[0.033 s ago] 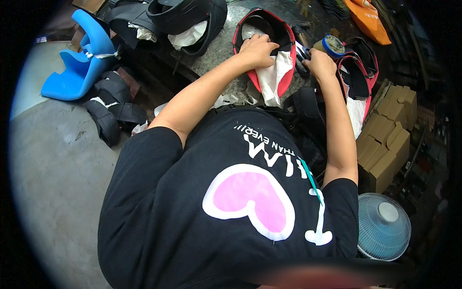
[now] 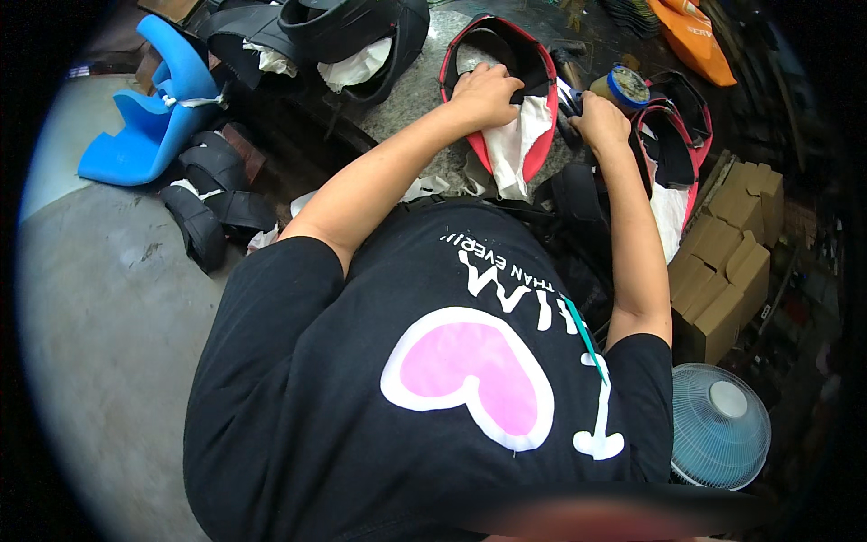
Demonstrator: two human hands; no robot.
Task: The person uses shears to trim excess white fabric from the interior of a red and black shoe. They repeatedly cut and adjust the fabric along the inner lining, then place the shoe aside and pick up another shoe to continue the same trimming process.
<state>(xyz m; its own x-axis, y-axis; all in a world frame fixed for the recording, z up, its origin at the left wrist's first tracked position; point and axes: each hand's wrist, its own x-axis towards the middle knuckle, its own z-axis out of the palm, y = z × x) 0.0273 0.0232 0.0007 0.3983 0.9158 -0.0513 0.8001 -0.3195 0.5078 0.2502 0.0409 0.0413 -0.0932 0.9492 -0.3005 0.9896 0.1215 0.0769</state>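
Note:
A long oval piece (image 2: 539, 149), red outside and black inside, lies on the worktable ahead of me with a white lining flap (image 2: 511, 149) hanging over its near end. My left hand (image 2: 488, 98) reaches into its opening. The fingers are bent over the inside, and the thumb lies by the top of the flap. To its right, my right hand (image 2: 601, 122) is closed beside the piece, its fingers curled by a dark, slim thing that I cannot make out. Just beyond that hand sits a jar (image 2: 627, 88) with a blue rim. A similar red and black piece (image 2: 673, 149) lies farther right.
Black strapped pieces (image 2: 397, 54) with white lining lie at the back left. Smaller black pieces (image 2: 217, 172) and a tied blue foam sheet (image 2: 153, 135) are farther left. An orange bag (image 2: 691, 41) is at the back right. Cardboard boxes (image 2: 722, 280) and a fan (image 2: 721, 425) stand right.

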